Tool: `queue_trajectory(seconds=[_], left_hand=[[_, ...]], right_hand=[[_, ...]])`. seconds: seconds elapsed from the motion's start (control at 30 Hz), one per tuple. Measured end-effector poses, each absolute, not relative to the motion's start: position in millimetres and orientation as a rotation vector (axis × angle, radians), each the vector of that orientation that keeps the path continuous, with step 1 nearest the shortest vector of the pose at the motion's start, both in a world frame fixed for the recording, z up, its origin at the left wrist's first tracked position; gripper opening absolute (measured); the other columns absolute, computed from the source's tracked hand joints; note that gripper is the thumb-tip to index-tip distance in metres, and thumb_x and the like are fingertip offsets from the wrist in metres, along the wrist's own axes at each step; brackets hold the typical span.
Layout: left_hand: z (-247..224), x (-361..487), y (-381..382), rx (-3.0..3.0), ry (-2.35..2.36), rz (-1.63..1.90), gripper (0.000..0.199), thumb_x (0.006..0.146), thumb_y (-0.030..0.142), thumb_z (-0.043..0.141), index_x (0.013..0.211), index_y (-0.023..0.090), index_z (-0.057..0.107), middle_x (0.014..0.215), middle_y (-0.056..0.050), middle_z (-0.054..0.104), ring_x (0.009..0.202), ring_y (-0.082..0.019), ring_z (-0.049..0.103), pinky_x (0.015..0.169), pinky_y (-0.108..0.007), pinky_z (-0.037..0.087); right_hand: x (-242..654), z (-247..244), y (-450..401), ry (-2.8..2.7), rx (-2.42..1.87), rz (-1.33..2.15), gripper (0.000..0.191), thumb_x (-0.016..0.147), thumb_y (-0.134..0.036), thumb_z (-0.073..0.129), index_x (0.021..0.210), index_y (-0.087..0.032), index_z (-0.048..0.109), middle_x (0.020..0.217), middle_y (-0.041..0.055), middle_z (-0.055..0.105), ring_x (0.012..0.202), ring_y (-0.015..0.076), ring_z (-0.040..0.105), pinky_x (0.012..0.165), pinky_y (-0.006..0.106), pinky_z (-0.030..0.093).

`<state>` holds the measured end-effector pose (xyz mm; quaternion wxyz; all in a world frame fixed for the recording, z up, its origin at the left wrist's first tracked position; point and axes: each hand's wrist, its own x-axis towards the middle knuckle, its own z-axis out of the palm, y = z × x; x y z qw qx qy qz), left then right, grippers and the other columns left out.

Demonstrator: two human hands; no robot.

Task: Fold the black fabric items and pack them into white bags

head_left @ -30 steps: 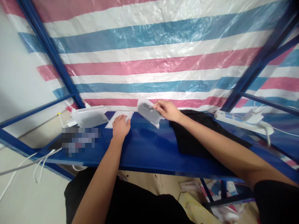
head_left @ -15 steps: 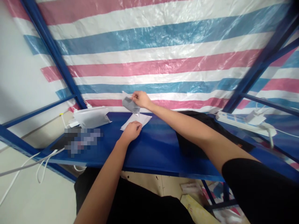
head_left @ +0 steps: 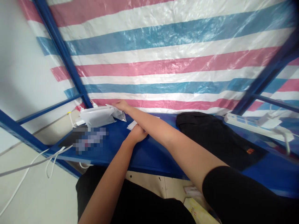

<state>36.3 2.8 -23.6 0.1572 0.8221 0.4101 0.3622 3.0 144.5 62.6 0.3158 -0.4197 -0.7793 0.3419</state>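
Right hand [head_left: 120, 105] pinches grey pouch [head_left: 120, 116] just right of standing white bag [head_left: 97, 117], seemingly not yet released; left hand [head_left: 138, 133], grip unclear, at white packet [head_left: 131, 125] farther right of bag, not yet lifted

black cloth [head_left: 212, 133] lies near a white power strip [head_left: 251, 124], striped sheeting [head_left: 163, 67] behind.

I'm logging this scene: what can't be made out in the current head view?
In the head view:
White packet: partly covered by left hand and right forearm.
Right hand: too small to tell its grip.
Orange print on black cloth: too small.
Item on blue shelf: pixelated.
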Motion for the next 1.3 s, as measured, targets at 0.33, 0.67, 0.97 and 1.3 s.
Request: queue_trajectory(seconds=[0.33,0.67,0.97,1.3], left_hand=[[-38,30,17,2.516,1.413,0.878,0.033,0.1,0.021,0.061,0.126,0.022,0.082,0.127,-0.014,0.071,0.109,-0.028,0.073,0.109,-0.043,0.057],[-23,58,-4,2.388,1.889,0.609,0.05,0.104,0.022,0.053,0.151,0.026,0.067,0.14,-0.015,0.059,0.092,-0.026,0.074,0.088,-0.042,0.059],[-21,68,-15,2.472,2.011,0.709,0.029,0.103,0.024,0.055,0.112,0.017,0.081,0.142,-0.017,0.059,0.128,-0.036,0.058,0.103,-0.047,0.057],[-21,57,-5,2.187,1.507,1.276,0.051,0.116,0.049,0.043,0.149,0.016,0.064,0.143,-0.016,0.071,0.137,-0.032,0.064,0.124,-0.049,0.047]], right_hand=[[111,76,108,-2.142,-0.824,0.648,0.02,0.102,-0.039,0.07,0.098,-0.02,0.072,0.097,0.0036,0.079,0.089,0.0193,0.071,0.079,0.03,0.05],[360,63,33,-2.447,-1.657,0.106,0.041,0.082,-0.056,0.091,0.104,-0.022,0.082,0.101,0.0187,0.079,0.09,0.0391,0.077,0.082,0.047,0.055],[396,28,9,-2.399,-1.854,-0.209,0.032,0.104,-0.036,0.058,0.124,-0.027,0.082,0.127,0.0136,0.079,0.11,0.0375,0.078,0.089,0.044,0.06],[358,67,29,-2.236,-1.129,0.873,0.053,0.102,-0.051,0.068,0.145,-0.02,0.069,0.108,0.0106,0.084,0.087,0.0238,0.079,0.072,0.034,0.066]])
